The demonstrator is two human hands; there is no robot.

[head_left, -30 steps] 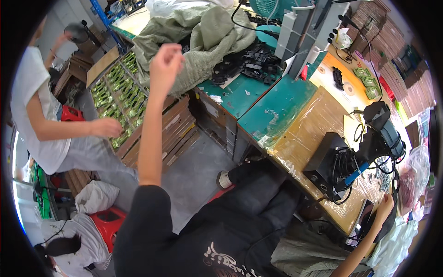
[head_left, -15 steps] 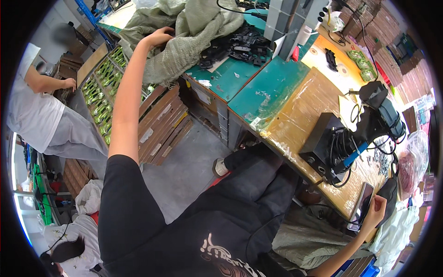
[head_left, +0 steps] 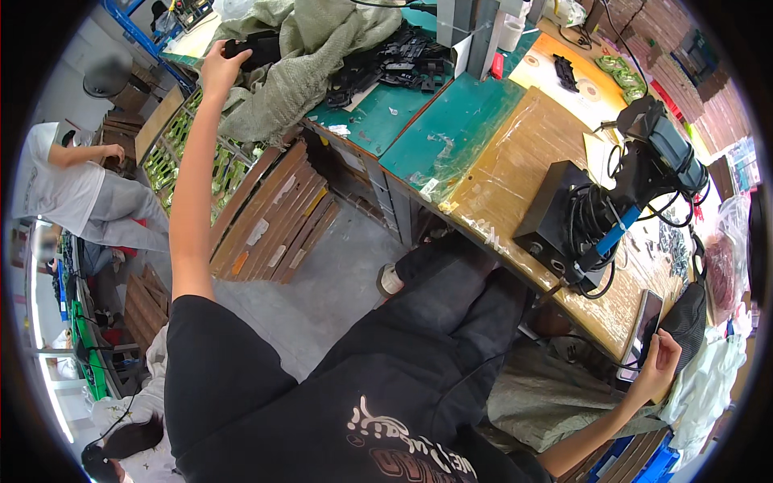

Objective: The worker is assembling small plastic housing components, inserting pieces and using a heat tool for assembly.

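My left arm reaches up to a grey-green woven sack [head_left: 278, 97] on the far left of the workbench. At its mouth, my left hand [head_left: 219, 71] is closed on a black plastic part [head_left: 259, 50]; its far end lies among the sack's folds, and its exact kind is unclear. Low on the right, my right hand [head_left: 663, 361] is closed, fingers bent at the side edge of a smartphone [head_left: 642, 332]. The phone lies tilted at the bench's near edge. Beside the sack, a heap of black plastic parts [head_left: 403, 60] lies on the green bench top [head_left: 378, 121].
A black box [head_left: 547, 217] with coiled cables stands on the wood-coloured board [head_left: 507, 161]. Flattened cardboard [head_left: 270, 217] leans below the sack. Racks of green parts [head_left: 165, 161] stand to the left, near a person in white [head_left: 60, 185]. Another person [head_left: 133, 443] is at lower left.
My left hand has moved left and up out of the sack's folds, and black material now shows at its fingers. My right hand stays by the phone. The whole view has shifted slightly.
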